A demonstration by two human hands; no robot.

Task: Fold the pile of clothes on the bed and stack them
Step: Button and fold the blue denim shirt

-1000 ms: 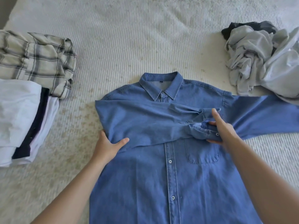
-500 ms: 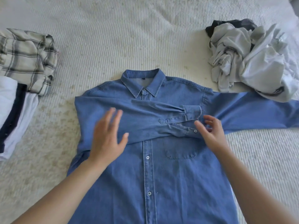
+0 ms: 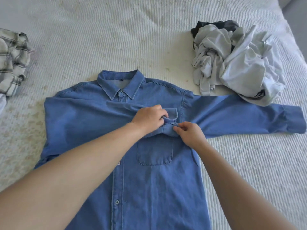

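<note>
1. denim shirt point(image 3: 149, 163) lies front-up and buttoned in the middle of the bed point(image 3: 116, 39), in the head view; the unfolded pile of clothes point(image 3: 232, 60) sits just beyond its outstretched sleeve on the far right, and a folded plaid shirt point(image 3: 13, 62) rests at the left edge, well apart from it.
2. step in hand, as i judge it: tidying the first sleeve fold. one sleeve is laid across the chest, its cuff point(image 3: 171, 120) ending just above the chest pocket point(image 3: 154, 150).
3. left hand point(image 3: 147, 118) has its fingers curled on the cuff's upper edge; right hand point(image 3: 189, 135) pinches the cuff's lower corner between thumb and fingertip. both are closed on the fabric, neither flat.
4. next move probably calls for letting the cuff lie flat, then bringing the other sleeve point(image 3: 249, 115) in across the chest; it needs a grip near that far cuff and a smooth pull so the first fold does not shift.
5. the shirt's long axis runs from the person toward the far side of the bed, collar point(image 3: 121, 83) pointing away, hem out of view below; the spread sleeve points right, across that axis.
</note>
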